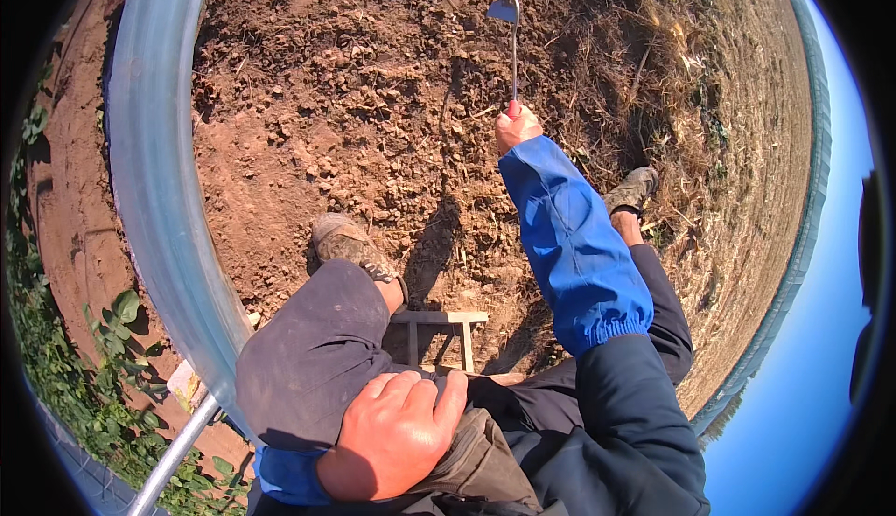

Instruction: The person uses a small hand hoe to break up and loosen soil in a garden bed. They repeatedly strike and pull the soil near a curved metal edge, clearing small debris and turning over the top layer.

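Note:
A hand hoe (514, 47) with a thin metal neck and a red grip is held out over loose brown soil (336, 96) by my right hand (518, 127). Its flat blade points to the left, at the top of the view; whether it touches the soil I cannot tell. A blue sleeve cover (574, 236) reaches along my right forearm. My left hand (399, 432) lies palm down at my lap, its fingers close together, on dark clothing. I see no tool in it. Part of a wooden stool (441, 318) shows between my legs.
A bluish plastic-like band (161, 131) curves down the left side, with a metal pole (175, 453) at its lower end. Leafy green plants (112, 376) grow beyond it. Dry straw and roots (672, 82) lie to the right. My shoes (350, 239) rest on the soil.

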The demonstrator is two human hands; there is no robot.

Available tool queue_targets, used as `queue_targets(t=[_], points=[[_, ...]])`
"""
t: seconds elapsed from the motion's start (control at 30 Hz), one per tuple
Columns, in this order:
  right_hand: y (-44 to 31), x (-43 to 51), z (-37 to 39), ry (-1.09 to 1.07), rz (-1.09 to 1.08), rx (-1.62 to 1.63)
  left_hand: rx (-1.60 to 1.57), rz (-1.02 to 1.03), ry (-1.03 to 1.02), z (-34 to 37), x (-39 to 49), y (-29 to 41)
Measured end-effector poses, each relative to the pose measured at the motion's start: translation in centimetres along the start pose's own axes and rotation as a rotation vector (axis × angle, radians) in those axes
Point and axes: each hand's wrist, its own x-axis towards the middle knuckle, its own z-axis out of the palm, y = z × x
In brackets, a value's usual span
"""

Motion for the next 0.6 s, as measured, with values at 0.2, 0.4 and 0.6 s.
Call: queue_targets(t=[0.2,0.4,0.6], points=[[-4.7,0.0,-0.9,-0.040,-0.018,-0.274,-0.034,-0.035,0.036,-0.4,0.0,-0.6],[-3.9,-1.6,3.6,-0.176,0.060,-0.266,-0.006,-0.038,0.091,-0.2,-0.4,-0.8],[-3.7,-3.8,3.9,-0.210,-0.002,-0.315,-0.050,-0.051,0.087,-0.6,-1.3,-0.9]])
